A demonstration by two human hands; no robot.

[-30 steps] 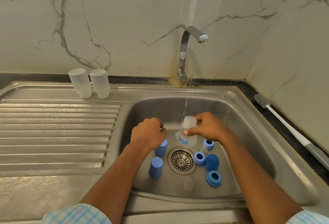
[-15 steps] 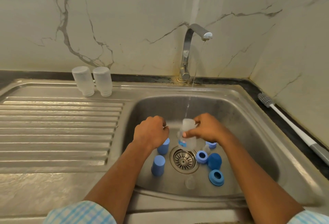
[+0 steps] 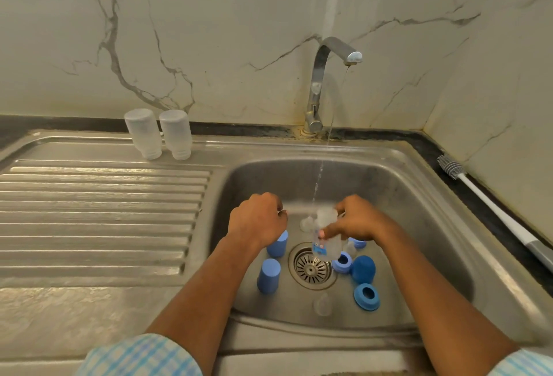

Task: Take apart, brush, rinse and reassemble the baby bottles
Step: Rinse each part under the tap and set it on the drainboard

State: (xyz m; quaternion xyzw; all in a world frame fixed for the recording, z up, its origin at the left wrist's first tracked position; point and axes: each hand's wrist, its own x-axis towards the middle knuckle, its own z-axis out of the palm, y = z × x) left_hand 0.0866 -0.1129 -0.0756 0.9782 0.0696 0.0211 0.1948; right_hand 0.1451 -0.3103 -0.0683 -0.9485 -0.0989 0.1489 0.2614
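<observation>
The pale marble wall [image 3: 209,46] with grey veins fills the back, and a dark stone desk [image 3: 74,124] runs along its foot. Set into it is the stainless steel sink [image 3: 404,196], with its ribbed steel drainboard [image 3: 104,211] to my left. The bent chrome tap [image 3: 320,85] stands behind the basin, and a thin stream of water [image 3: 320,172] falls from it. A long white-handled bottle brush [image 3: 490,205] with grey bristles lies on the desk to my right.

My right hand [image 3: 359,220] grips a clear plastic baby bottle [image 3: 326,235], fingers curled round it and forefinger laid across its side. It sits tilted over the basin, right under the stream. My left hand [image 3: 257,220] is curled like a fist just beside it; a blurred streak runs between the two, and I cannot tell whether this hand holds anything.

Two more clear bottles [image 3: 143,133] stand upside down, side by side, at the back of the drainboard.

In the basin, around the round steel drain strainer [image 3: 311,268], are two light blue cylindrical caps [image 3: 268,275] on the left, one partly behind my left wrist. On the right are a dark blue domed cap [image 3: 363,269] and blue screw rings [image 3: 366,296]. A clear teat [image 3: 322,304] lies near the front wall.
</observation>
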